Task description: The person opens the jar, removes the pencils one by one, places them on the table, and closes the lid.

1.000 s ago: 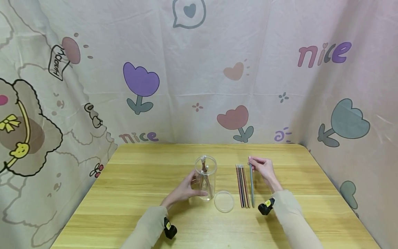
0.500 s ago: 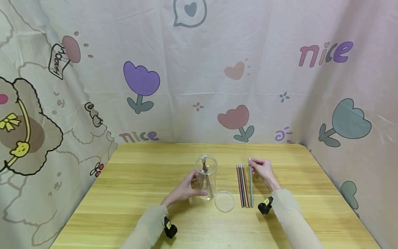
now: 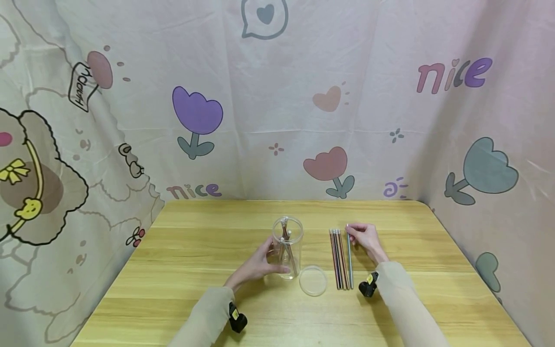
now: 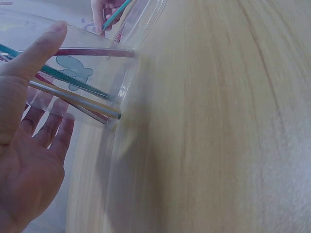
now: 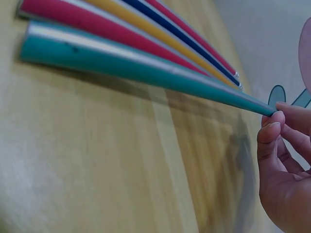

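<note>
My left hand [image 3: 259,264] holds a clear plastic jar [image 3: 296,258] around its side, thumb in front and fingers behind. The jar stands upright without a lid. Several pencils [image 4: 80,103] lean inside it, teal, red and yellow among them. On the right, my right hand [image 3: 365,237] pinches a teal pencil [image 5: 126,67] by its far end, between thumb and fingertips. That end is tilted up off the table, while the near end lies low beside the row. Next to it several loose pencils [image 3: 336,260] lie side by side, red, yellow and dark blue.
A clear round lid [image 3: 313,281] lies flat between the jar and the pencil row. All of this stands on a wooden table [image 3: 182,250]. A printed cloth [image 3: 269,96] hangs behind the table and along both sides.
My right hand has moved slightly left and lower with the teal pencil, bringing it nearer the row. The left hand and the jar have stayed in place.
</note>
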Demonstrator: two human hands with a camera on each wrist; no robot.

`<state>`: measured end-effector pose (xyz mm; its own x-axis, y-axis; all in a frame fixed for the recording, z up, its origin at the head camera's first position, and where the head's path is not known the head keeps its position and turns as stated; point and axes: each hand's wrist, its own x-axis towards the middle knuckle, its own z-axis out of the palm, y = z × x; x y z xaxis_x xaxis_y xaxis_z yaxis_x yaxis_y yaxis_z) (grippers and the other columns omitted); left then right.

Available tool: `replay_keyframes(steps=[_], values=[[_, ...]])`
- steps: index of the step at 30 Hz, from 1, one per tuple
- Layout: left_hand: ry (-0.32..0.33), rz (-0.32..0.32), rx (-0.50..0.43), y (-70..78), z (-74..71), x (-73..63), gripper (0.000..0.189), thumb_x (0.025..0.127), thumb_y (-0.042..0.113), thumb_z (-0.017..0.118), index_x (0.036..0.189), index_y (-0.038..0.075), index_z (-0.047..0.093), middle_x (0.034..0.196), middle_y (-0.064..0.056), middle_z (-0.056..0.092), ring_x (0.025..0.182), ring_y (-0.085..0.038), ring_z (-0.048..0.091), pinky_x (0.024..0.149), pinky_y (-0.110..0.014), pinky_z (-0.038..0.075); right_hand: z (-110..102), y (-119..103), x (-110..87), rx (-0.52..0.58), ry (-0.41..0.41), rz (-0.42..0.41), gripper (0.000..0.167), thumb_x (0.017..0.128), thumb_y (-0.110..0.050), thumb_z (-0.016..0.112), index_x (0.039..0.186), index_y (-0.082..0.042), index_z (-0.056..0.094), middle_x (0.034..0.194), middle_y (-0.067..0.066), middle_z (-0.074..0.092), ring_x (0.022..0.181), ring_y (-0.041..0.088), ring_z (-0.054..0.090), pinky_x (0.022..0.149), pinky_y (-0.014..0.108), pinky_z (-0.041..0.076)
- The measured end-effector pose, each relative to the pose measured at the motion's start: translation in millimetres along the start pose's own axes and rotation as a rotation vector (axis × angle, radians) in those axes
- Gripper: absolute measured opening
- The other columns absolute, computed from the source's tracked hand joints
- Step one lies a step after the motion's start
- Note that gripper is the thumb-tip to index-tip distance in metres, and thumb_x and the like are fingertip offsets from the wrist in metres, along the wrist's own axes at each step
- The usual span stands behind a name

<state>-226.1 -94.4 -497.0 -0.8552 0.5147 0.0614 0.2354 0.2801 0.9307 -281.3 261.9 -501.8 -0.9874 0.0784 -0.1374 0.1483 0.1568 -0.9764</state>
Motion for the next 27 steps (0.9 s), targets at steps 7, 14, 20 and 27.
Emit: replay_keyframes(steps=[7, 14, 20, 27], values=[[0.004, -0.001, 0.005, -0.4, 0.5, 0.1, 0.101, 0.077, 0.019, 0.086, 0.158, 0.018, 0.026, 0.156, -0.02, 0.043, 0.141, -0.045, 0.044, 0.117, -0.067, 0.034, 1.2, 3.5, 2.4, -0.067, 0.002, -0.02, 0.038, 0.096, -0.008, 0.065, 0.127, 0.014, 0.059, 0.076, -0.003, 0.068, 0.058, 0.003, 0.056, 0.052, 0.016, 0.051], [0.004, 0.007, 0.015, 0.0, 0.4, 0.3, 0.102, 0.077, 0.02, 0.087, 0.159, 0.016, 0.026, 0.156, -0.019, 0.043, 0.14, -0.045, 0.045, 0.117, -0.065, 0.035, 3.5, 7.2, 5.2, -0.12, 0.006, -0.013, 0.034, 0.095, -0.007, 0.066, 0.123, 0.013, 0.062, 0.074, -0.002, 0.069, 0.058, 0.005, 0.058, 0.051, 0.017, 0.052], [0.005, 0.019, 0.012, 0.3, 0.5, 0.4, 0.102, 0.077, 0.02, 0.087, 0.159, 0.019, 0.026, 0.157, -0.018, 0.043, 0.14, -0.043, 0.045, 0.117, -0.064, 0.036, 5.0, 8.5, 7.2, -0.141, -0.011, -0.013, 0.034, 0.095, -0.005, 0.065, 0.122, 0.015, 0.062, 0.072, -0.001, 0.068, 0.057, 0.005, 0.058, 0.05, 0.017, 0.053], [0.006, 0.022, -0.003, 0.7, 0.6, 0.7, 0.101, 0.077, 0.018, 0.087, 0.158, 0.016, 0.026, 0.156, -0.018, 0.044, 0.14, -0.044, 0.045, 0.117, -0.065, 0.035, 6.3, 7.6, 7.8, -0.184, -0.025, -0.023, 0.032, 0.095, -0.007, 0.067, 0.119, 0.014, 0.063, 0.073, 0.001, 0.068, 0.057, 0.006, 0.058, 0.051, 0.019, 0.054]])
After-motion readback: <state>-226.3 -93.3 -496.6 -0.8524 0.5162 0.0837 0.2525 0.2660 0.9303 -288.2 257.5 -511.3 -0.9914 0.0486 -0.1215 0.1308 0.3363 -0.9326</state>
